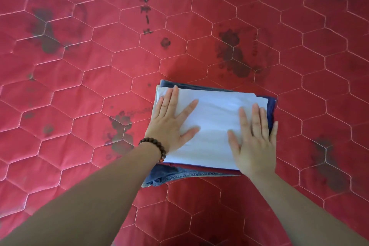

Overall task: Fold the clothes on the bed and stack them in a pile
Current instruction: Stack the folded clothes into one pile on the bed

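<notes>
A folded white garment (211, 124) lies on top of a pile in the middle of the bed. Under it show blue denim jeans (169, 175) at the near edge, a thin red layer, and a dark blue garment (271, 110) at the right edge. My left hand (171, 120), with a brown bead bracelet on the wrist, presses flat on the white garment's left side with fingers spread. My right hand (253, 138) lies flat on its right side, fingers straight, little finger at the pile's right edge.
The bed is covered by a red quilted mattress cover (99, 66) with hexagon stitching and dark printed patches. It stretches on all sides of the pile. No other loose clothes are in view.
</notes>
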A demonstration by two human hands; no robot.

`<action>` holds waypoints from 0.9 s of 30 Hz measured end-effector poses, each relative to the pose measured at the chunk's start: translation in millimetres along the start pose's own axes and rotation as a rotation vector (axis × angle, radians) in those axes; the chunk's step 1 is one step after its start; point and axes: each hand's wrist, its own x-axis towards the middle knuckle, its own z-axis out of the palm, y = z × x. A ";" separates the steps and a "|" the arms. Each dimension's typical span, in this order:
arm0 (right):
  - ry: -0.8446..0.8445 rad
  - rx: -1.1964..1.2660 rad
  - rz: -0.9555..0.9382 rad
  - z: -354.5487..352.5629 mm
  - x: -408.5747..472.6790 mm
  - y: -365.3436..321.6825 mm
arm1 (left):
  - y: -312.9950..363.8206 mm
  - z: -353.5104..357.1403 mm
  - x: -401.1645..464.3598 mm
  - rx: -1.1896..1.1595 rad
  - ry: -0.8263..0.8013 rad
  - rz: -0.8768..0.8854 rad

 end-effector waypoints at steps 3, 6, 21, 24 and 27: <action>0.006 0.090 0.006 7.7 6.9 2.8 | -4.9 5.1 7.0 -0.049 -0.015 0.004; 0.026 0.135 -0.009 12.0 10.3 6.7 | -3.2 8.1 8.8 -0.074 0.008 -0.001; 0.061 0.390 0.230 2.8 3.6 11.5 | 1.9 -0.8 -10.0 -0.288 0.157 -0.270; -0.054 0.538 0.324 -4.7 5.2 15.1 | 1.3 -1.6 -19.3 -0.704 0.079 -0.458; -0.168 0.648 0.361 -9.4 7.6 20.8 | -1.3 -5.7 -19.6 -0.840 -0.032 -0.468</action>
